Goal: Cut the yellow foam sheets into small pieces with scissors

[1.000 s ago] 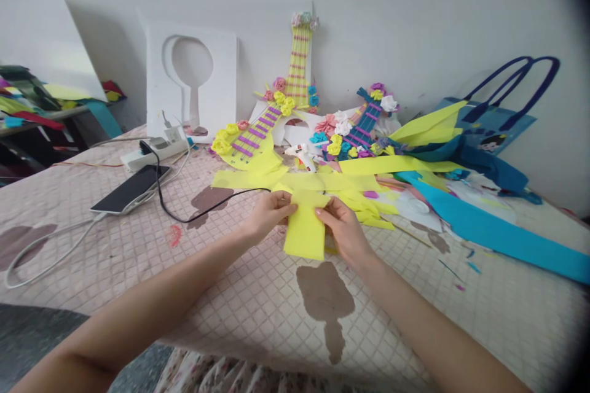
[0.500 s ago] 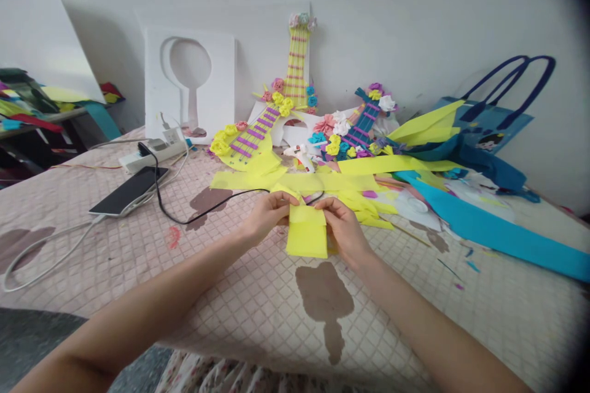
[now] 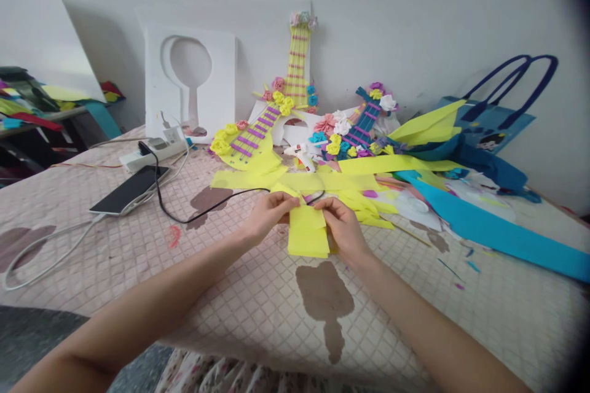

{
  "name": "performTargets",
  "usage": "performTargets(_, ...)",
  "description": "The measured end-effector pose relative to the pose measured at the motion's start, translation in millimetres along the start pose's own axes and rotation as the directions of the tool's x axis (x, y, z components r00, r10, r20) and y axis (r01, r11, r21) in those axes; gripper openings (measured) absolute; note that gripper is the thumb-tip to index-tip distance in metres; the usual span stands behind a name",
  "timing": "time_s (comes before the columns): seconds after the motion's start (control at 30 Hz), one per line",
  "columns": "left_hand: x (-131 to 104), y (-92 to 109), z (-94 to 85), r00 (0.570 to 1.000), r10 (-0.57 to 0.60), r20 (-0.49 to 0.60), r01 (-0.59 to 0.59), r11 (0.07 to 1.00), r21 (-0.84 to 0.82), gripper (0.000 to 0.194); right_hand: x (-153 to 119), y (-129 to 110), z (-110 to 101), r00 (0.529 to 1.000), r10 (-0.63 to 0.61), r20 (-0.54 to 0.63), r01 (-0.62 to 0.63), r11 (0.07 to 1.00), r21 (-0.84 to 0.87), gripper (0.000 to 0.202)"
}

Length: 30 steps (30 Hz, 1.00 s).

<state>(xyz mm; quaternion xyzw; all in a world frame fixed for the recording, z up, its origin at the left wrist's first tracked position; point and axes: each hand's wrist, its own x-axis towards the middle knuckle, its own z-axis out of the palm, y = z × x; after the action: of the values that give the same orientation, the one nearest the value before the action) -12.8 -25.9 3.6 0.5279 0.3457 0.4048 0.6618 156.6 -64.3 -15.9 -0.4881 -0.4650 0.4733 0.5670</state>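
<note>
A folded piece of yellow crepe paper point(image 3: 308, 236) hangs between my hands above the quilted cloth. My left hand point(image 3: 273, 214) pinches its upper left corner, thumb against fingers. At the upper right corner, my right hand point(image 3: 340, 224) pinches it the same way. Just behind lie a long yellow paper strip point(image 3: 345, 182) and a white glue gun point(image 3: 300, 155). Guitar shapes decorated with paper flowers stand farther back: a yellow one point(image 3: 251, 138) with purple bars and a blue one point(image 3: 364, 126).
At the left are a black phone point(image 3: 126, 190) with a white cable and a white power strip point(image 3: 154, 152). A blue paper strip point(image 3: 498, 227) crosses the right side, in front of a blue bag point(image 3: 507, 120). White foam board point(image 3: 221, 80) leans on the wall.
The yellow paper has shifted very slightly to the right at its lower edge. Both hands keep their hold in nearly the same place.
</note>
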Motion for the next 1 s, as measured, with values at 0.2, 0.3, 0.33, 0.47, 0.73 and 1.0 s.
performTargets(0.2, -1, -3, 0.5, 0.986, 0.168, -0.009, -0.163, 0.966, 0.2, 0.015, 2, -2, 4, 0.999, 0.041, 0.005, -0.041, 0.984, 0.172, 0.017)
performTargets(0.3, -3, -5, 1.0, 0.975, 0.22, 0.032, -0.22, 0.94, 0.262, 0.014, 2, -7, 5, 0.994, 0.09, 0.057, -0.098, 0.98, 0.175, 0.028)
performTargets(0.33, -4, -5, 1.3, 0.973, 0.227, 0.043, -0.23, 0.932, 0.279, 0.014, 2, -8, 5, 0.993, 0.096, 0.075, -0.105, 0.985, 0.138, 0.028)
performTargets(0.47, -6, -3, 3.7, 0.971, 0.232, 0.056, -0.238, 0.925, 0.297, 0.015, -2, -11, 5, 0.989, 0.118, 0.093, -0.119, 0.993, 0.004, 0.03)
performTargets(0.73, -4, -5, 2.9, 0.979, 0.188, 0.074, -0.201, 0.945, 0.257, 0.019, -1, -11, 2, 0.99, 0.101, 0.095, -0.103, 0.995, 0.015, 0.025)
performTargets(1.0, 1, 0, -4.8, 0.99, 0.125, 0.069, -0.137, 0.97, 0.202, 0.024, 7, -12, -5, 0.978, 0.162, 0.129, -0.173, 0.982, 0.077, 0.027)
